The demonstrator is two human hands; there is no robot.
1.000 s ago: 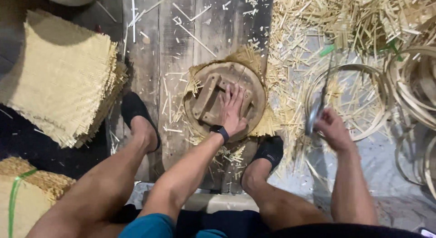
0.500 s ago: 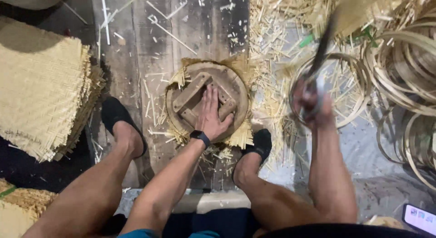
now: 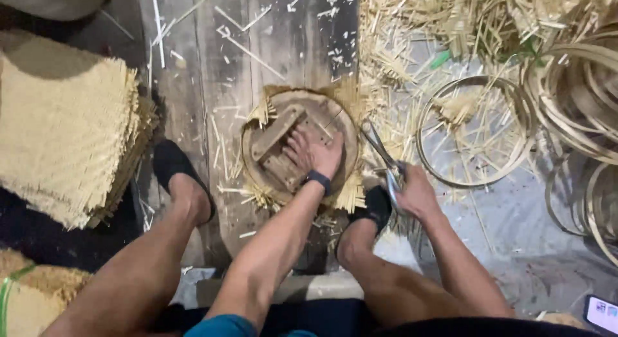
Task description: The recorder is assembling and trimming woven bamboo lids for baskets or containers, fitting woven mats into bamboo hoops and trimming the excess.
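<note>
Your left hand [image 3: 317,153] presses flat, fingers spread, on the wooden block [image 3: 278,150] that sits on the round wooden disc [image 3: 299,147] at the centre of the frame, and your right hand [image 3: 415,194] is closed around the handles of the scissors [image 3: 381,155], whose blades point up and left toward the disc's right edge. Straw matting [image 3: 351,195] is pinned under the disc, and its frayed ends stick out at the upper left, upper right and lower right of the rim.

To trim cleanly, as far as these pictures let you judge, keep your weight on the block so the disc cannot turn or slide on the plank floor [image 3: 212,66]. Run the blades close along the rim and let the rim guide the cut. Keep your left fingertips on top of the disc, well inside the edge where the blades pass. Your feet in dark shoes [image 3: 172,164] sit on either side of the disc, the right one just below the scissors, so mind the toe there.

At the left of the frame lies a stack of woven mats [image 3: 64,131]. At the upper right lie loose straw offcuts [image 3: 412,28] and a thin hoop [image 3: 473,134] on the grey ground, with more coiled hoops [image 3: 579,86] at the far right
</note>
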